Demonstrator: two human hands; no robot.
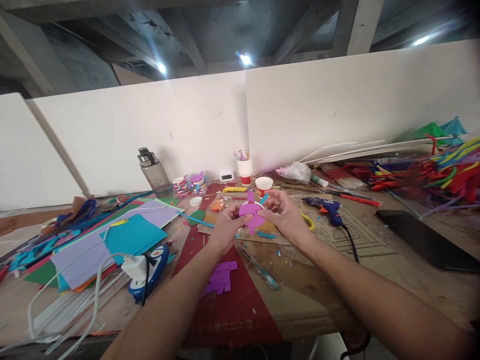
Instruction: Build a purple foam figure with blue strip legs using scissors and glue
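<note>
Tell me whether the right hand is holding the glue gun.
No, the right hand holds the round purple piece, while the glue gun lies apart on the table.

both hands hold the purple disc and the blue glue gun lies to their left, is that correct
Not quite: in the head view the blue glue gun lies to their right. The left hand and right hand do hold the purple disc.

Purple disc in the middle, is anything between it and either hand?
Nothing visible: the left hand and right hand both touch the purple disc, thumbs on its face. A blue strip juts beside the right hand's fingers.
</note>
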